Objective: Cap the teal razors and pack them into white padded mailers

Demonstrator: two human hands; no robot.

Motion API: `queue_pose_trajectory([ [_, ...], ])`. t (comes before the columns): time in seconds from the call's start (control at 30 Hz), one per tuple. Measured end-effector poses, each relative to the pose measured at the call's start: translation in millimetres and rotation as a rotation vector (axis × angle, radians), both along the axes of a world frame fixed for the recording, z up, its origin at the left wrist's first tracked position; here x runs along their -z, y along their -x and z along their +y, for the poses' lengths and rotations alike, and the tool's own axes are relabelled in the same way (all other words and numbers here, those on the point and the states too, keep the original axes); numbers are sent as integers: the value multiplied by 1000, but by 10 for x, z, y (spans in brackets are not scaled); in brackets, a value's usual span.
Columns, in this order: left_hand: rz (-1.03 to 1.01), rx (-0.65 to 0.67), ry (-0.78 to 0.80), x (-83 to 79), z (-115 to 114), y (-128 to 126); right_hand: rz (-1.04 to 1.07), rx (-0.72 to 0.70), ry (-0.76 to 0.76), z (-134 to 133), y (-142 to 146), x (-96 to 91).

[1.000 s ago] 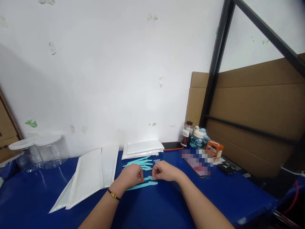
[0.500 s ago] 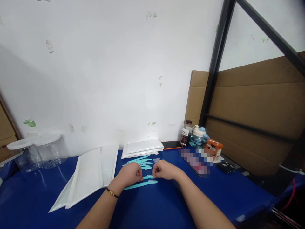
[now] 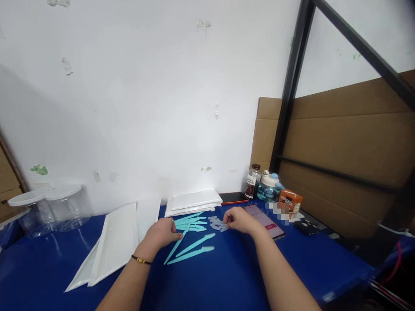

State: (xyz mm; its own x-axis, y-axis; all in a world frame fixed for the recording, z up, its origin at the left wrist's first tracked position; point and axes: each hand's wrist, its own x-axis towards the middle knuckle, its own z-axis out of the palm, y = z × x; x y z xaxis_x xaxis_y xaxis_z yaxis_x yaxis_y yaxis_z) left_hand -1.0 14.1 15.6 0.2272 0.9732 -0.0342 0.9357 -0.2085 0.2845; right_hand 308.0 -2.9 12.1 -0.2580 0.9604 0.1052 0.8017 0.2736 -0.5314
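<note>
My left hand [image 3: 162, 233] is closed, thumb and fingers pinching a turquoise eyebrow razor [image 3: 173, 252] that slants across the tabletop. Just beyond it lies a loose pile of several more turquoise razors [image 3: 196, 222]. Two razors rest side by side nearer to me, the upper razor [image 3: 196, 245] and the lower razor [image 3: 193, 255]. My right hand [image 3: 239, 220] has its fingers pinched together at the edge of a small heap of translucent plastic blade caps [image 3: 215, 223]. Its fingertips touch or cover a cap there; the fingers partly hide it.
White padded envelopes [image 3: 118, 242] lie at left, with a stack of envelopes [image 3: 194, 199] by the wall. Two clear tubs [image 3: 66, 211] stand far left. Rightward are an orange-edged phone [image 3: 233, 198], another phone [image 3: 269, 224], a brown-capped bottle [image 3: 253, 181], a water bottle [image 3: 269, 188] and an orange box [image 3: 290, 203].
The hands have moved apart. The razor that was between them now lies on the table; my left hand has another razor, and my right hand has shifted right to the caps.
</note>
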Motion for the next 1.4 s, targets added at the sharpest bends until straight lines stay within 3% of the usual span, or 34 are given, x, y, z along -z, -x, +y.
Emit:
queue_pose_trajectory([
  [0.2,31,65,51,41,-43,-129,-130,-44,67,-23,138,51],
  [0.37,64,217,0,-15,-117,-219,-151,-112,45,-22,215,67],
  [0.63,-37,324,28,-7,-151,-215,-69,-165,-187,-31,372,72],
  [0.9,-58,360,94,37,-177,-267,61,-425,79,-118,549,86],
  [1.13,52,356,-35,36,-187,-365,-11,-303,-69,-56,496,120],
  [1.4,13,377,-25,9,-196,-371,-44,-379,-87,-40,522,147],
])
